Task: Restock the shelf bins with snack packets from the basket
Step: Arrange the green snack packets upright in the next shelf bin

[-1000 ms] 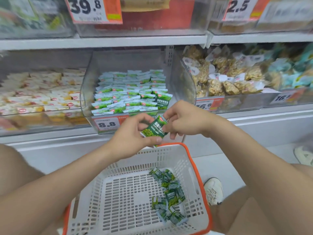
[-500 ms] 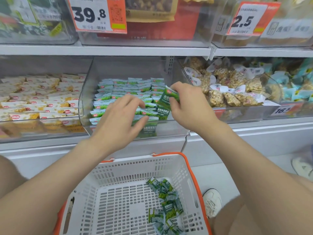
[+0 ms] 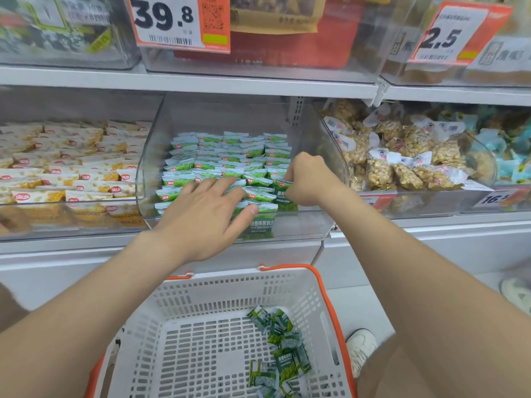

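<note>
A clear plastic shelf bin (image 3: 313, 222) in the middle holds rows of green snack packets (image 3: 227, 162). My left hand (image 3: 207, 216) lies flat with fingers spread on the front rows of packets. My right hand (image 3: 309, 180) is curled at the bin's front right corner and pinches one green packet (image 3: 284, 196) that stands upright among the rows. Below, a white basket with orange handles (image 3: 290, 285) holds several loose green packets (image 3: 283, 357) in its right half.
A bin of yellow-and-white packets (image 3: 71, 173) sits to the left, and a bin of nut bags (image 3: 408, 159) to the right. An upper shelf (image 3: 201, 79) with price tags overhangs the bins. White shoes (image 3: 360, 349) stand on the floor beside the basket.
Both hands rose from above the basket into the green bin. The right hand carried one packet down to the front right corner; the left hand spread flat over the front rows.
</note>
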A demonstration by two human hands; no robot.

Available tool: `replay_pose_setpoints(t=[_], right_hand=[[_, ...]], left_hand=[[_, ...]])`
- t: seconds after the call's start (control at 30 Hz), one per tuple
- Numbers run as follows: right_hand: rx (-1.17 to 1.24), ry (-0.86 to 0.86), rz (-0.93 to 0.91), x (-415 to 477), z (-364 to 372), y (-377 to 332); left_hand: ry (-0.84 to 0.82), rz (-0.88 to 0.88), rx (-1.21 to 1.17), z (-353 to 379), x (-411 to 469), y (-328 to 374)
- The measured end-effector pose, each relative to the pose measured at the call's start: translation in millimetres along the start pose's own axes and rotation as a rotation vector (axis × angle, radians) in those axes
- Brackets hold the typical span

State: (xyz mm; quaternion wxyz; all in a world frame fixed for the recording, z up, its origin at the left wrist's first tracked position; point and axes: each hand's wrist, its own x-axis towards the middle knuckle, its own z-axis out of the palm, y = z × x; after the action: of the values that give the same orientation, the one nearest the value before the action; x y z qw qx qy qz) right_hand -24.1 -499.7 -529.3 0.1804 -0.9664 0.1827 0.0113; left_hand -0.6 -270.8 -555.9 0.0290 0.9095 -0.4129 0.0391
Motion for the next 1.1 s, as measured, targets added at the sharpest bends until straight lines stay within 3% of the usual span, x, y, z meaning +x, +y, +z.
replay_pose_setpoints(t=[0.2, 0.37, 0.57, 0.7, 0.8, 0.9, 1.0, 1.1], right_hand=[[0.042, 0.005, -0.011, -2, 2, 10], [-0.037, 0.134, 0.054, -10, 6, 7], [0.05, -0.018, 0.097, -18, -3, 4], [0.043, -0.082, 0.058, -33, -11, 1], [-0.106, 0.123, -0.084, -44, -13, 0], [-0.107, 0.332, -0.226, -66, -18, -9], [-0.06, 0.262, -0.288, -99, -19, -18], [-0.175, -0.042, -0.323, -121, -2, -11]], left_hand=[[0.021, 0.018, 0.007, 3, 0, -1], [0.028, 0.013, -0.007, 4, 0, -3], [0.063, 0.027, -0.001, 3, -1, -1], [0.239, 0.065, 0.025, 1, -3, 3], [0.473, 0.152, -0.034, -4, -7, 12], [0.688, 0.317, -0.113, 2, -19, 27], [0.541, 0.428, -0.169, 32, -33, 39], [0.059, 0.431, -0.133, 79, -39, 48]])
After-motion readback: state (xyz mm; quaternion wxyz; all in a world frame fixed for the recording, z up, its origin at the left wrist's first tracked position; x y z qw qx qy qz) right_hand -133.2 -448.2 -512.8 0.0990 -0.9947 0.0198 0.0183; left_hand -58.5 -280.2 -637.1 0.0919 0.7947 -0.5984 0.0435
